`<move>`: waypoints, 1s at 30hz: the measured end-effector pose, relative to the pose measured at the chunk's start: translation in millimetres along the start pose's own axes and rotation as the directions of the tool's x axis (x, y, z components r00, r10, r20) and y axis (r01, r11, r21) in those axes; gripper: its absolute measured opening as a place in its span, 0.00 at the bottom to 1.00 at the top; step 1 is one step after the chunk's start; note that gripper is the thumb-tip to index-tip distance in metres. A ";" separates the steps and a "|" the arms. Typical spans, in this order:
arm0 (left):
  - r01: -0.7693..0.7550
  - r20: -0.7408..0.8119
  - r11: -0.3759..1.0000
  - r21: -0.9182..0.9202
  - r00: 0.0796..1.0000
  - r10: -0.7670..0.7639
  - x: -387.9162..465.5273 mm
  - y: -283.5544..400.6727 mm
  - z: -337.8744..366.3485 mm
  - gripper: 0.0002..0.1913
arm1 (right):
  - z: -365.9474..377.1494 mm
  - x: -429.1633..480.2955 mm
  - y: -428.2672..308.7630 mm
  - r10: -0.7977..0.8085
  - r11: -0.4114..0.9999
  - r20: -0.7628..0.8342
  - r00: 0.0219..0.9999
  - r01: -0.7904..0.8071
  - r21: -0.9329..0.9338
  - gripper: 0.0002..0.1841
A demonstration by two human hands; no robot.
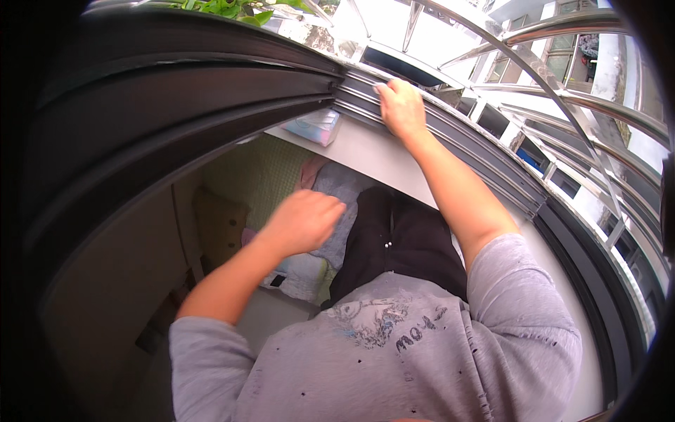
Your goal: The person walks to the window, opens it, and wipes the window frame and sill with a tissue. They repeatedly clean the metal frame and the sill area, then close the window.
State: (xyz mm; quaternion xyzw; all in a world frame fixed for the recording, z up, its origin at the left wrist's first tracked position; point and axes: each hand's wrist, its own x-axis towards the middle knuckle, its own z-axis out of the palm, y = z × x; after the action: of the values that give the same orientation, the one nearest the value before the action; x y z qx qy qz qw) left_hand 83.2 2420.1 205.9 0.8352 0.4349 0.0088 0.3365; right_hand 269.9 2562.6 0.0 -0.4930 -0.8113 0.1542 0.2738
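Above the dark metal sliding-window track (474,140) is my right hand (403,108), its fingers bent at the upper end of the rails. Whether it grips something small there is hidden. My left hand (306,221) hangs over the room side with fingers curled and slightly blurred; its palm faces away, so anything inside it cannot be seen. Beside the track runs a pale windowsill (379,153). A clear packet with blue and pink contents (316,126) lies at the sill's far end.
Dark window frames (211,89) rise at the left. Outside, curved stainless-steel bars (559,89) and green leaves (227,8) border the opening. Below are a grey cloth (337,184), a green woven mat (258,169), a yellowish cushion (219,221) and a white folded cloth (303,277).
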 end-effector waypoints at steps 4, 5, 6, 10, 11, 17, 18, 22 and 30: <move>-0.119 0.068 0.993 0.006 0.991 0.119 53.6 -29.9 108.7 0.22 | 33.7 24.6 -8.2 -0.132 0.991 0.071 0.989 0.129 0.041 0.08; -0.127 -0.030 0.991 -0.049 0.992 0.125 68.9 -33.3 129.8 0.22 | 37.2 20.9 -7.6 -0.123 0.992 0.164 0.979 0.125 -0.006 0.08; -0.155 -0.205 0.981 -0.120 0.970 0.128 87.2 -37.7 148.6 0.17 | 36.3 12.5 -4.1 -0.108 0.994 0.156 0.982 0.108 0.007 0.08; -0.158 -0.205 0.986 -0.048 0.968 0.145 130.5 -65.7 194.0 0.10 | -1.1 -43.7 28.9 -0.023 0.999 0.064 0.998 0.024 -0.021 0.08; -0.175 -0.255 0.984 -0.020 0.953 0.164 138.0 -72.7 202.4 0.10 | -15.9 -59.1 38.5 0.031 0.999 0.050 0.998 -0.030 -0.017 0.07; -0.223 -0.458 0.971 0.088 0.856 0.238 150.6 -108.0 235.6 0.14 | -81.2 -131.2 75.6 0.373 0.926 0.023 0.927 -0.371 -0.068 0.06; -0.223 -0.458 0.970 0.100 0.855 0.244 150.2 -110.3 239.5 0.14 | -80.6 -136.6 80.7 0.350 0.936 -0.002 0.937 -0.350 -0.048 0.06; -0.224 -0.439 0.971 0.084 0.867 0.238 149.4 -112.2 243.0 0.14 | -73.7 -150.6 90.8 0.262 0.963 -0.101 0.960 -0.267 -0.037 0.09; -0.252 -0.431 0.963 0.099 0.861 0.270 150.4 -108.6 233.8 0.15 | -70.0 -155.0 93.9 0.245 0.969 -0.135 0.960 -0.246 0.013 0.12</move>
State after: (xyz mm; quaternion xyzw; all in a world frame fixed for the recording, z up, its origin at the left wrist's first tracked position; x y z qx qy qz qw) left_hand 170.3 2443.5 -78.7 0.8690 0.3828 0.2342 0.2085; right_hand 435.2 2467.9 -37.9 -0.5997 -0.7237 0.1515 0.3059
